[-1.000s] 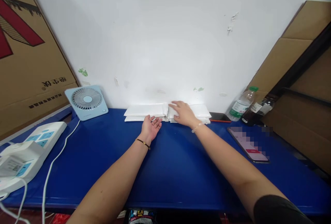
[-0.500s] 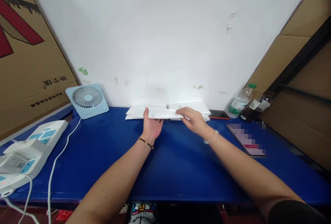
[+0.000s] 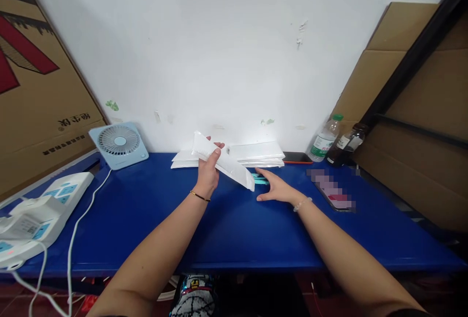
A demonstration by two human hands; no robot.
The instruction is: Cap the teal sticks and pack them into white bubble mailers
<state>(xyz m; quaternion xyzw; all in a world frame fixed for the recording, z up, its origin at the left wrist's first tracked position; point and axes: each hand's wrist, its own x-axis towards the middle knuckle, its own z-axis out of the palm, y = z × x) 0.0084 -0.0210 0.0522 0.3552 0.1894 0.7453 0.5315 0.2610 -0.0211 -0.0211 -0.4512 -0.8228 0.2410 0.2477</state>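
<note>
My left hand (image 3: 209,170) grips a long, flat white packet (image 3: 236,170), which tilts down to the right above the table. By the packet's lower right end, several thin teal strips (image 3: 260,179) show; I cannot tell whether they lie on the table or stick out of the packet. My right hand (image 3: 277,189) is beside these strips with thumb and fingers spread apart, its index finger close to or touching them. Behind, against the wall, lie two stacks of similar white packets, the right stack (image 3: 258,153) and the left stack (image 3: 183,158), partly covered by my left hand and the held packet.
On the blue table (image 3: 146,229) stand a light-blue fan (image 3: 119,144) and a white power strip (image 3: 44,209) with cables at left. To the right are a dark phone (image 3: 298,157), a clear bottle (image 3: 325,139), a dark bottle (image 3: 345,146) and a phone with a blurred screen (image 3: 332,192).
The white packet was held level between both hands; now only my left hand holds it, slanted. My right hand has released it, moved lower and spread its fingers. Teal strips have come into sight.
</note>
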